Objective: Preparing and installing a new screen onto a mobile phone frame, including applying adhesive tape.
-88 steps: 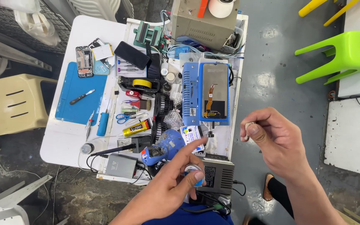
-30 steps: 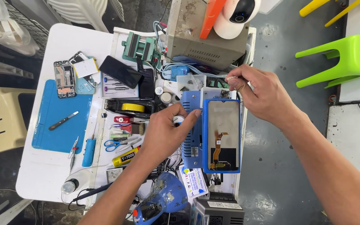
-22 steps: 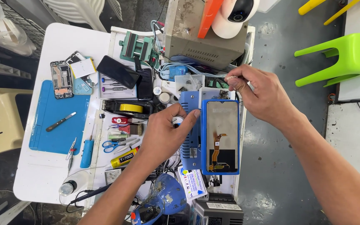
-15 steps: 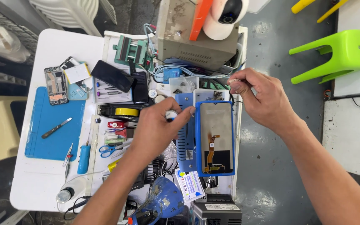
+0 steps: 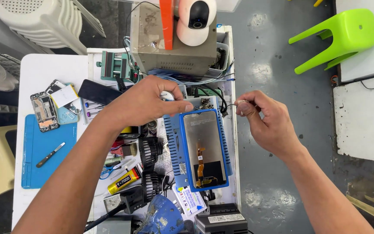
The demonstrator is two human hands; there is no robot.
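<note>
Head view: my left hand (image 5: 146,102) hovers palm down over the clutter at the back of the table (image 5: 50,65), fingers curled loosely, the thumb and forefinger closing around a small round white thing I cannot make out. My right hand (image 5: 267,123) is well apart from it, off the table's right edge above the grey concrete floor (image 5: 282,52), its thumb and forefinger pinched on something tiny and pale at the end of a thin dark wire (image 5: 226,106).

Between my hands, a little nearer me, lies the screen (image 5: 205,149): a flat rounded rectangle with a bright blue rim, face down, its dull grey-brown back showing an orange flex strip and a black patch at the near end. It rests on a blue ribbed heating plate (image 5: 174,145).

To the left lie a smooth blue mat (image 5: 48,151) with a small tool, an opened phone (image 5: 44,112) and a yellow glue tube (image 5: 124,181). A worn metal box (image 5: 174,39) stands at the back.
</note>
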